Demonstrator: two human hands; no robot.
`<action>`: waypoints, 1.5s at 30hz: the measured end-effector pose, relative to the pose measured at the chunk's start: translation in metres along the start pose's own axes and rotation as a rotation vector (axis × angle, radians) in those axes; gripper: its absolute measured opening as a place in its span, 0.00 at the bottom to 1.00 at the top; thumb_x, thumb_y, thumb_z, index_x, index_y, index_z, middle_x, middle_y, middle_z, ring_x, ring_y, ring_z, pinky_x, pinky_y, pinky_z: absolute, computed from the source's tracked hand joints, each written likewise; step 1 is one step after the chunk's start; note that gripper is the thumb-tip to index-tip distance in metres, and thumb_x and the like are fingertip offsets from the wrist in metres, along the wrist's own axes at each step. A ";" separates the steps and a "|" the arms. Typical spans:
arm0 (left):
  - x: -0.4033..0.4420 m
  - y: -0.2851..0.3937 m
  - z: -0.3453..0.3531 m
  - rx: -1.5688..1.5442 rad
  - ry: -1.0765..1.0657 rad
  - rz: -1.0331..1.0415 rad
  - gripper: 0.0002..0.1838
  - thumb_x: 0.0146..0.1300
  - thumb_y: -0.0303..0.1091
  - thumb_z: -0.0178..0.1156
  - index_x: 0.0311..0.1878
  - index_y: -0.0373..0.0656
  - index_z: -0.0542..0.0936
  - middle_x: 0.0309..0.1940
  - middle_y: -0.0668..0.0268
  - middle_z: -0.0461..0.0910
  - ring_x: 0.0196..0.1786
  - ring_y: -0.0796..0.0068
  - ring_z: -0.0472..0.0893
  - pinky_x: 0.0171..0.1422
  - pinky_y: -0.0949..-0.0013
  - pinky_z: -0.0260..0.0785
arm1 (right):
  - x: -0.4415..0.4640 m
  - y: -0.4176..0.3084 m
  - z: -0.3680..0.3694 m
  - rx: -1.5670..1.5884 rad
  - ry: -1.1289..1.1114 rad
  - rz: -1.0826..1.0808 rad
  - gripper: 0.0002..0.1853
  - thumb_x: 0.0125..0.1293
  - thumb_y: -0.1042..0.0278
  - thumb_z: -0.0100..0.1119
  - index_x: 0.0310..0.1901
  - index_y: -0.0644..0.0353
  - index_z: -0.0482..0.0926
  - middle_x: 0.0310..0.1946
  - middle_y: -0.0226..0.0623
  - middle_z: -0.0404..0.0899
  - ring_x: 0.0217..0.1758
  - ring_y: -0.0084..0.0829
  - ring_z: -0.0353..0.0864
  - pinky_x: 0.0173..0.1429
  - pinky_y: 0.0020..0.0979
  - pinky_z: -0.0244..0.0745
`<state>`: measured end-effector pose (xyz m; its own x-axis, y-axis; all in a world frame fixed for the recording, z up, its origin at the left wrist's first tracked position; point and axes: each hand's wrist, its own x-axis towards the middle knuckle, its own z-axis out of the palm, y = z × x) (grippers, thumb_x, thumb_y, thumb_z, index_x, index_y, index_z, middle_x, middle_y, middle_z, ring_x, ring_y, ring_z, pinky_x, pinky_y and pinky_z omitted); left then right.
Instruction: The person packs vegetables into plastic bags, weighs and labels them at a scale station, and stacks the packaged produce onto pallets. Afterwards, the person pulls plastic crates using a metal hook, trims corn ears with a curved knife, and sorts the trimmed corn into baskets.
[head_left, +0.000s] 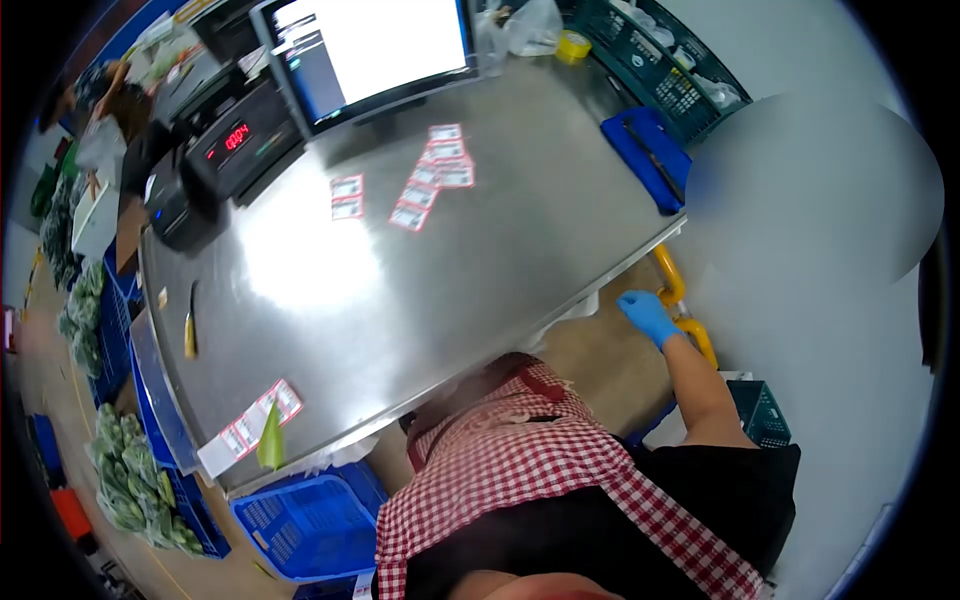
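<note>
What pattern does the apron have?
The apron is red and white check, seen best in the head view, the only one here.

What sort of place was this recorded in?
Probably a produce packing or labelling station: leafy green vegetables sit by blue crates, printed labels lie on a metal table, and a device with a red digital readout stands near the monitor.
</note>
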<state>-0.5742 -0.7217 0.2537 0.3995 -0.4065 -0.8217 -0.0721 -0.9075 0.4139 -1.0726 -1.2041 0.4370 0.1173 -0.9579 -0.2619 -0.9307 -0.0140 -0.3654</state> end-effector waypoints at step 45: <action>-0.215 0.551 0.502 -1.603 0.291 0.077 0.07 0.53 0.26 0.57 0.37 0.40 0.75 0.30 0.64 0.78 0.31 0.74 0.79 0.39 0.74 0.71 | 0.592 0.513 -0.500 1.258 0.267 0.031 0.21 0.58 0.54 0.51 0.47 0.60 0.75 0.40 0.38 0.76 0.38 0.33 0.72 0.47 0.29 0.66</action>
<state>-1.1586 -1.1874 0.4612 0.6031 -0.2417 -0.7602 0.7970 0.2219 0.5617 -1.6542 -1.9214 0.5410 -0.1067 -0.9824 -0.1531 0.0509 0.1483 -0.9876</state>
